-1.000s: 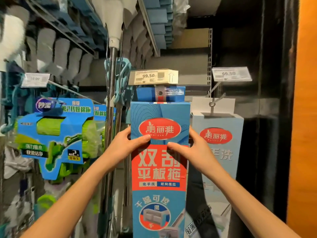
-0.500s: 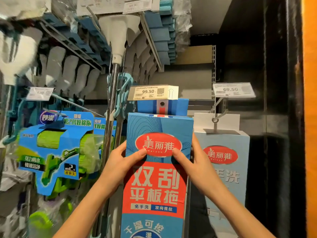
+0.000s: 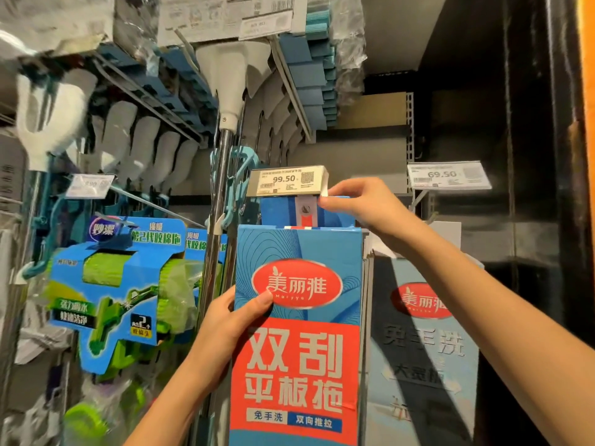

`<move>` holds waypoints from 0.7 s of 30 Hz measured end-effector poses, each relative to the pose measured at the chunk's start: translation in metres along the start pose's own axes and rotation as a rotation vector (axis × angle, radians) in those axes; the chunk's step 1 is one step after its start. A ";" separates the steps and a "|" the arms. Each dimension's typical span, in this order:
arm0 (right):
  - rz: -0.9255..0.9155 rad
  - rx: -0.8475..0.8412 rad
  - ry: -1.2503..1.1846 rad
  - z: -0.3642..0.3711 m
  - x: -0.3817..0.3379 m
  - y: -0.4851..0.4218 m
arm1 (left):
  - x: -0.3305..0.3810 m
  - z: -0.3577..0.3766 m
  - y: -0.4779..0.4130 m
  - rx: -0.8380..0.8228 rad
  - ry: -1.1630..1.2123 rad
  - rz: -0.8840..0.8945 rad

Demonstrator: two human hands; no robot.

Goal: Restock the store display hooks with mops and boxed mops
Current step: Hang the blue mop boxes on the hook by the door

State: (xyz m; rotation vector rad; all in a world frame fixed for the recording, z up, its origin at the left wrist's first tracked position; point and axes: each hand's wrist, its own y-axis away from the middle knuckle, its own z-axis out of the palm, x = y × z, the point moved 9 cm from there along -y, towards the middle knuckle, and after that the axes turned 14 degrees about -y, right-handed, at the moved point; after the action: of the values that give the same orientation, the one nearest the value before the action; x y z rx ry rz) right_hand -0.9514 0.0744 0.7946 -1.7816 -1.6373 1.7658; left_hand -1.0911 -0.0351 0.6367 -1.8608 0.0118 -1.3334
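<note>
A tall blue and red boxed mop (image 3: 299,333) hangs in the middle of the head view, its hang tab (image 3: 304,210) on a hook under the 99.50 price tag (image 3: 288,181). My left hand (image 3: 231,320) grips the box's left edge, thumb on the front near the red logo. My right hand (image 3: 360,201) is raised to the top of the box, fingertips pinching the tab's right end just below the price tag. A paler boxed mop (image 3: 421,342) hangs to the right, partly hidden by my right forearm.
Blue packs of green sponge mop heads (image 3: 112,284) hang at the left. A chrome mop pole (image 3: 219,194) with a white head stands just left of the box. Rows of mop heads fill the upper hooks. A 69.50 price tag (image 3: 447,177) sits at the right, beside a dark upright.
My right hand let go of the box's front and rose to the hang tab under the price tag. The box sits higher in view. My left hand still holds its left edge.
</note>
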 end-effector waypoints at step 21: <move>0.071 0.198 0.043 -0.001 0.024 -0.016 | -0.010 -0.006 -0.014 0.007 0.032 0.004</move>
State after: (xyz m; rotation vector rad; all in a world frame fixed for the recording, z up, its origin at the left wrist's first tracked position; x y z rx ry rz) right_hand -0.9669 0.0985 0.7921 -1.7935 -1.3458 1.8341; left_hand -1.1062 -0.0256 0.6381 -1.8322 0.0271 -1.3590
